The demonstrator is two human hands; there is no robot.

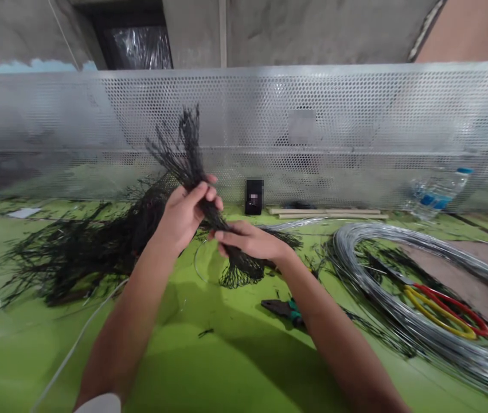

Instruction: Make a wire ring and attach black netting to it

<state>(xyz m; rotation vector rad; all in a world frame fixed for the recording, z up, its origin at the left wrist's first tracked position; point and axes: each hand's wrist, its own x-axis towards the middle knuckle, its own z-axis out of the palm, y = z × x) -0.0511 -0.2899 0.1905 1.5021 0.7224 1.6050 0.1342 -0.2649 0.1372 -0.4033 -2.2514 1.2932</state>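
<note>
Gathered into a narrow bunch, black netting (192,152) slants above the table between my hands. My left hand (187,211) is closed around its upper-middle part, with frayed strands fanning out above. Lower down, my right hand (248,238) grips the same bunch, its thumb and fingers wrapped round it. The looped mesh end spreads out below my right hand. Under my right forearm lie pliers (280,308) with dark jaws and green handles, partly hidden. A heap of loose black netting (93,246) lies left of my hands.
A large coil of silvery wire (347,241) lies on the green table (175,367) at the right, with red-and-yellow-handled scissors (445,310) inside it. A water bottle (439,195), thin sticks (330,213) and a phone (254,198) are along the perforated metal panel (235,109).
</note>
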